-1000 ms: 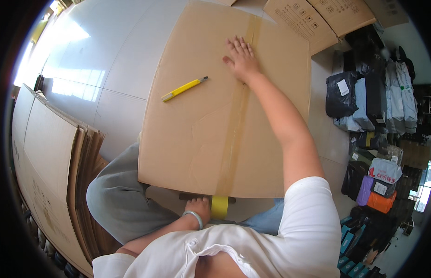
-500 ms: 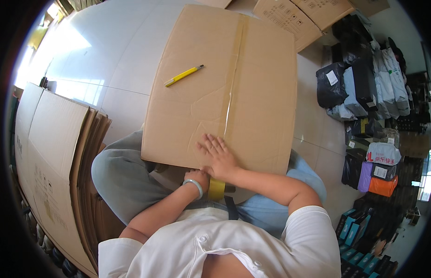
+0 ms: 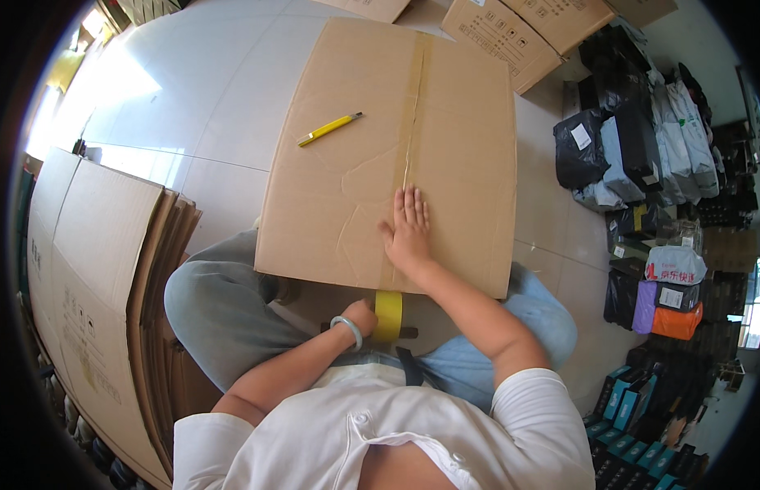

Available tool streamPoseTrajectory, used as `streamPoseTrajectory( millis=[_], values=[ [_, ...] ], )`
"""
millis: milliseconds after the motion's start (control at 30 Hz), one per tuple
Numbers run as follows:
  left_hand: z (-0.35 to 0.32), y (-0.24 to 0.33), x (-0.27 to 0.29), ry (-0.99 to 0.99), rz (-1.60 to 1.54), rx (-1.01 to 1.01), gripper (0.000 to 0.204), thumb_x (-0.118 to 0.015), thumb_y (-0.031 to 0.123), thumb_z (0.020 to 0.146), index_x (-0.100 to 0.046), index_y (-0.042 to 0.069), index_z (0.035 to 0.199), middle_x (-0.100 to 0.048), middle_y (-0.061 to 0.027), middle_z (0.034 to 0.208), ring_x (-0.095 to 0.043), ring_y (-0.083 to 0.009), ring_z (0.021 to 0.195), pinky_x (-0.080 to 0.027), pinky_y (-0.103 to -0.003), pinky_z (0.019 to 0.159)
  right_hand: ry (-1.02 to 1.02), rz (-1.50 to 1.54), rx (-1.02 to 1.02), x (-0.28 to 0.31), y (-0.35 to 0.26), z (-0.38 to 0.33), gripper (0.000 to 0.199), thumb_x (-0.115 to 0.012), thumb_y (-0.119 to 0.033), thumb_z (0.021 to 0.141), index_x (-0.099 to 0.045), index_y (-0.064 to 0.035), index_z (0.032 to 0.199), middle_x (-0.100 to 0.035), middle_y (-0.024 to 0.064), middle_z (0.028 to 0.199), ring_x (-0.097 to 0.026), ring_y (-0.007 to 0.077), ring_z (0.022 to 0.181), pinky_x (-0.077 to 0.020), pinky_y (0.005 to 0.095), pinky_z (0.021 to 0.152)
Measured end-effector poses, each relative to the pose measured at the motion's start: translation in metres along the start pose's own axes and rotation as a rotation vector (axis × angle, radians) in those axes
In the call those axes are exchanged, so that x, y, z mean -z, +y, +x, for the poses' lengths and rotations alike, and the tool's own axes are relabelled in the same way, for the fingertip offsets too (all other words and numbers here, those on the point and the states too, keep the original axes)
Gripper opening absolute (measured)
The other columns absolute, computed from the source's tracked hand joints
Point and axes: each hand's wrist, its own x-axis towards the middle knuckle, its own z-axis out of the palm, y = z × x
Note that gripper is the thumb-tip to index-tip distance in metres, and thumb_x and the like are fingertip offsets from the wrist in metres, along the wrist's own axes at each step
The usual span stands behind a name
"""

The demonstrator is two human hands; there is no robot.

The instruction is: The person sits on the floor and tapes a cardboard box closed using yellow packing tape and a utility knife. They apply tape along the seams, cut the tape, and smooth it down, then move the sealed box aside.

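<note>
A large brown cardboard box [image 3: 470,163] sits in front of my crossed legs, a strip of clear tape [image 3: 413,106] running along its middle seam. Flat on that seam, near the box's close edge, rests my right hand [image 3: 410,237] with its fingers stretched out. My left hand [image 3: 361,317], below the near edge, is closed at the side of a yellow roll of tape [image 3: 388,316]; its fingertips are hidden. A dark bar shows on both sides of the roll and hand. On the box's left part lies a yellow utility knife [image 3: 329,130].
Flattened cardboard sheets [image 3: 94,245] are stacked at my left. More cardboard boxes [image 3: 511,41] stand at the far right. Along the right are wrapped parcels [image 3: 582,147] and an orange package [image 3: 677,320], with several dark and teal boxes [image 3: 629,400] nearer me.
My right hand has slid away from me along the taped seam and its fingers have straightened. My left hand sits slightly lower, and more of the yellow roll shows.
</note>
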Motion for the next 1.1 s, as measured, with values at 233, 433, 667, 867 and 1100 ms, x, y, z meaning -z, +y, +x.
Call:
streamPoseTrajectory(
  millis=[233,433,667,867,1100],
  values=[
    [-0.004,0.0,-0.001,-0.005,-0.073,-0.013,0.029,-0.053,0.014,0.081,-0.063,-0.003,0.102,-0.062,-0.0275,0.104,-0.061,-0.0401,0.098,-0.048,-0.043,0.087,0.004,-0.047,-0.143,-0.005,0.029,0.094,0.074,-0.044,-0.045,0.094,-0.017,-0.0013,0.147,-0.013,0.0175,0.155,-0.008,0.0307,0.144,-0.0057,0.0454,0.116],
    [-0.004,0.007,0.004,-0.047,-0.066,0.01,0.03,-0.052,0.011,0.079,-0.061,-0.003,0.104,-0.062,-0.0268,0.105,-0.059,-0.0384,0.102,-0.047,-0.042,0.088,-0.1,0.015,-0.099,0.006,0.024,0.049,0.071,-0.05,-0.034,0.092,-0.019,-0.002,0.147,-0.013,0.0192,0.154,-0.009,0.0353,0.143,-0.0072,0.0475,0.115],
    [-0.001,0.008,0.006,-0.042,-0.045,0.005,0.035,-0.051,0.012,0.082,-0.057,-0.006,0.111,-0.061,-0.0278,0.109,-0.059,-0.0373,0.105,-0.046,-0.04,0.091,-0.269,0.119,-0.064,0.032,-0.026,-0.078,0.075,-0.058,-0.027,0.088,-0.019,-0.0014,0.147,-0.013,0.0223,0.153,-0.012,0.0398,0.142,-0.0127,0.0498,0.114],
    [-0.001,0.006,0.004,-0.012,-0.047,0.025,0.034,-0.052,0.012,0.08,-0.059,-0.001,0.111,-0.062,-0.025,0.11,-0.06,-0.0371,0.104,-0.046,-0.041,0.091,-0.147,0.015,-0.107,0.026,-0.04,-0.075,0.073,-0.049,-0.038,0.093,-0.017,-0.0015,0.147,-0.011,0.0223,0.154,-0.01,0.0396,0.142,-0.0105,0.0499,0.114],
    [-0.01,0.013,0.024,-0.114,-0.073,-0.032,0.034,-0.051,0.01,0.079,-0.063,0.011,0.111,-0.064,-0.0172,0.11,-0.059,-0.0334,0.105,-0.045,-0.042,0.091,-0.012,-0.033,-0.231,-0.004,-0.024,-0.037,0.07,-0.04,-0.047,0.095,-0.02,-0.006,0.148,-0.011,0.0175,0.155,-0.008,0.0382,0.142,-0.0086,0.0488,0.115]
  ],
)
